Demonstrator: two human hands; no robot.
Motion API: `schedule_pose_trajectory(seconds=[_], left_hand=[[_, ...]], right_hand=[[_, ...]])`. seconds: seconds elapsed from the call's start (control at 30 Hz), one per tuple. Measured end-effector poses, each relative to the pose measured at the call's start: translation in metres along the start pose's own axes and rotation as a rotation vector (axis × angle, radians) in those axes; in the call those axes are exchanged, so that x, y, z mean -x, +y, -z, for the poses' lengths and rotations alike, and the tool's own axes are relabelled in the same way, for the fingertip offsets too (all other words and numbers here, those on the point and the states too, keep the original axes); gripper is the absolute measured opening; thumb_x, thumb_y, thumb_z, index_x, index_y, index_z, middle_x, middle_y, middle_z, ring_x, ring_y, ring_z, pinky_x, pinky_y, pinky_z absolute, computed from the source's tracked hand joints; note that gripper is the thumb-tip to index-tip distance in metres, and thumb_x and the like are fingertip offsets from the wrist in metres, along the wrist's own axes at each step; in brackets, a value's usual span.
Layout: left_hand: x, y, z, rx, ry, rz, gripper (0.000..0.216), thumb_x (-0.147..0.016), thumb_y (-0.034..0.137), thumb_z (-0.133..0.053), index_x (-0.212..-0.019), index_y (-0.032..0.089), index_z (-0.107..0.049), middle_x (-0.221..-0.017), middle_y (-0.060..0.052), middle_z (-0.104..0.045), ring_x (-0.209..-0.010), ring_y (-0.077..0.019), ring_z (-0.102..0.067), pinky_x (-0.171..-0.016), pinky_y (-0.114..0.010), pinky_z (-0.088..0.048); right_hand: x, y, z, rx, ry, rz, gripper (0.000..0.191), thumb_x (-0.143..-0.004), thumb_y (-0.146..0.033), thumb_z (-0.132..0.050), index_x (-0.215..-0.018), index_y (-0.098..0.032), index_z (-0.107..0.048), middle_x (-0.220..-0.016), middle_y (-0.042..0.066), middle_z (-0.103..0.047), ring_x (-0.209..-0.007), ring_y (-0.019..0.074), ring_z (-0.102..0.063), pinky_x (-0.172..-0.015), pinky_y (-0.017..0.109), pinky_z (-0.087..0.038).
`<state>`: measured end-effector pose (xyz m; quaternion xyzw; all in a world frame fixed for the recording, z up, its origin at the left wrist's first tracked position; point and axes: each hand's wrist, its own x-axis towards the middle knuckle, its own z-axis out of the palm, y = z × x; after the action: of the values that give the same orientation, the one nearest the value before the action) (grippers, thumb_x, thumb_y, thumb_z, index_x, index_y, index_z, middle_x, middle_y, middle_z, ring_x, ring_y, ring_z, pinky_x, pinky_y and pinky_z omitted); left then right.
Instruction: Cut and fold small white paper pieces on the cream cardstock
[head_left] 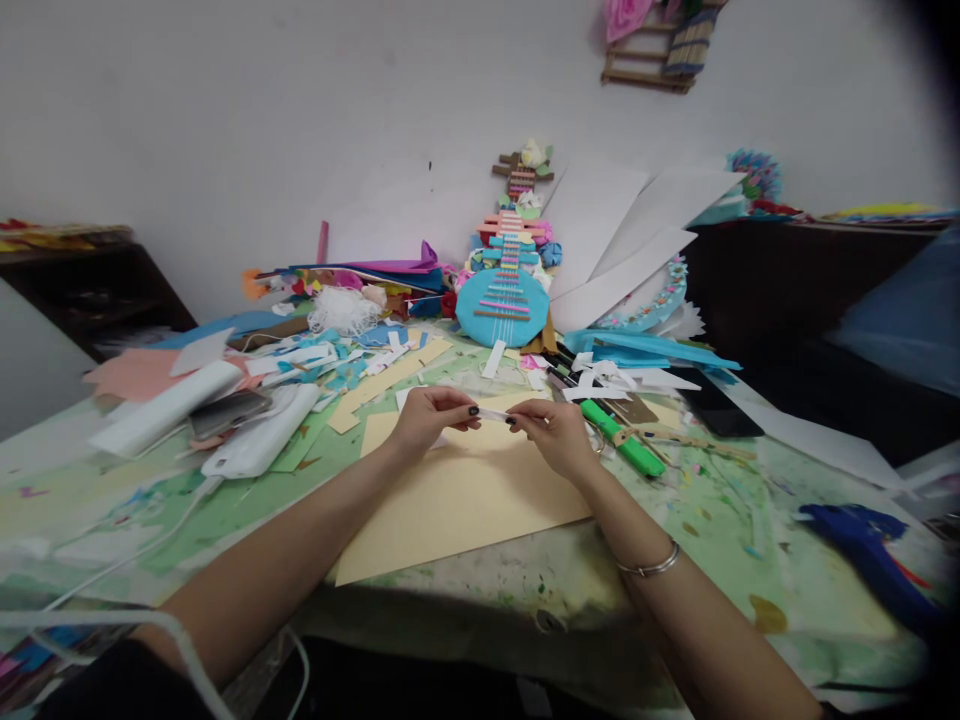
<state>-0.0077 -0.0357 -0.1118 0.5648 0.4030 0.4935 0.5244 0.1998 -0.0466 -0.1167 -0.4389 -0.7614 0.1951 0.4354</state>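
Both hands hold a small white strip (493,415) between them, raised over the far part of a cream sheet (465,500). Left hand (429,420): thumb and fingers pinched narrow on one end. Right hand (556,430): same narrow pinch on the other. Whether the strip is folded or rolled, cannot tell (fingertips cover both ends).

Risks, as I judge them: the strip looks thin, so an uneven pull could crease or tear it. Dropped, it could get lost among the white scraps (600,375) beyond the right hand. The green-handled tool (622,438) lies just beside that hand; a sideways sweep could knock it. The cream sheet's near corner reaches about the table's front edge, so a dragging left forearm could skew it.
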Motion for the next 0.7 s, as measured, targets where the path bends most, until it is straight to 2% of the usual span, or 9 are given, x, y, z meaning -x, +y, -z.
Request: schedule_pose_trajectory(seconds=[0.17,0.27,0.33,0.5,0.6,0.7], left_hand=[[0.0,-0.003,-0.002,-0.048,-0.145,0.053,0.037,-0.063,0.035,-0.077,-0.089,0.01,-0.068,-0.072,-0.011,-0.072,-0.062,-0.0198,-0.068,-0.048,-0.021,-0.046],[-0.001,-0.006,-0.002,-0.11,-0.195,0.051,0.031,-0.068,0.036,-0.073,-0.083,0.009,-0.069,-0.072,-0.011,-0.072,-0.057,-0.0166,-0.067,-0.044,-0.018,-0.042],[-0.003,-0.009,0.0,-0.142,-0.184,0.034,0.029,-0.07,0.037,-0.071,-0.079,0.01,-0.069,-0.07,-0.01,-0.072,-0.055,-0.0148,-0.066,-0.044,-0.018,-0.042],[-0.006,-0.013,0.002,-0.166,-0.143,0.002,0.03,-0.072,0.038,-0.068,-0.082,0.01,-0.068,-0.071,-0.01,-0.072,-0.056,-0.0143,-0.066,-0.049,-0.019,-0.045],[-0.006,-0.012,0.002,-0.13,-0.123,0.005,0.032,-0.07,0.039,-0.07,-0.082,0.009,-0.067,-0.07,-0.01,-0.071,-0.057,-0.0149,-0.066,-0.05,-0.02,-0.046],[-0.007,-0.012,0.002,-0.097,-0.12,-0.006,0.034,-0.069,0.04,-0.071,-0.083,0.009,-0.067,-0.07,-0.01,-0.071,-0.058,-0.0154,-0.066,-0.051,-0.021,-0.046]], right_hand=[[0.001,-0.002,-0.001,-0.006,-0.057,0.015,0.014,-0.079,-0.018,-0.057,-0.078,-0.018,-0.071,-0.063,0.001,-0.068,-0.053,0.0118,-0.056,-0.054,0.023,-0.044],[0.001,-0.002,-0.001,-0.038,-0.1,-0.005,0.014,-0.079,-0.017,-0.057,-0.08,-0.018,-0.071,-0.067,0.002,-0.07,-0.058,0.0133,-0.06,-0.057,0.024,-0.046],[0.0,-0.001,-0.001,-0.067,-0.092,-0.028,0.013,-0.076,-0.018,-0.061,-0.084,-0.017,-0.071,-0.075,0.004,-0.071,-0.065,0.015,-0.063,-0.062,0.025,-0.048],[-0.003,0.004,0.001,-0.168,-0.068,-0.072,0.028,-0.068,-0.019,-0.068,-0.095,-0.017,-0.071,-0.09,0.007,-0.072,-0.078,0.0188,-0.065,-0.072,0.029,-0.049],[-0.004,0.008,0.0,-0.225,-0.067,-0.099,0.023,-0.071,-0.023,-0.065,-0.091,-0.016,-0.073,-0.086,0.008,-0.072,-0.073,0.0176,-0.064,-0.066,0.028,-0.048],[-0.004,0.009,0.0,-0.243,-0.055,-0.143,0.025,-0.071,-0.029,-0.064,-0.089,-0.014,-0.073,-0.07,0.007,-0.07,-0.058,0.0144,-0.058,-0.054,0.025,-0.044]])
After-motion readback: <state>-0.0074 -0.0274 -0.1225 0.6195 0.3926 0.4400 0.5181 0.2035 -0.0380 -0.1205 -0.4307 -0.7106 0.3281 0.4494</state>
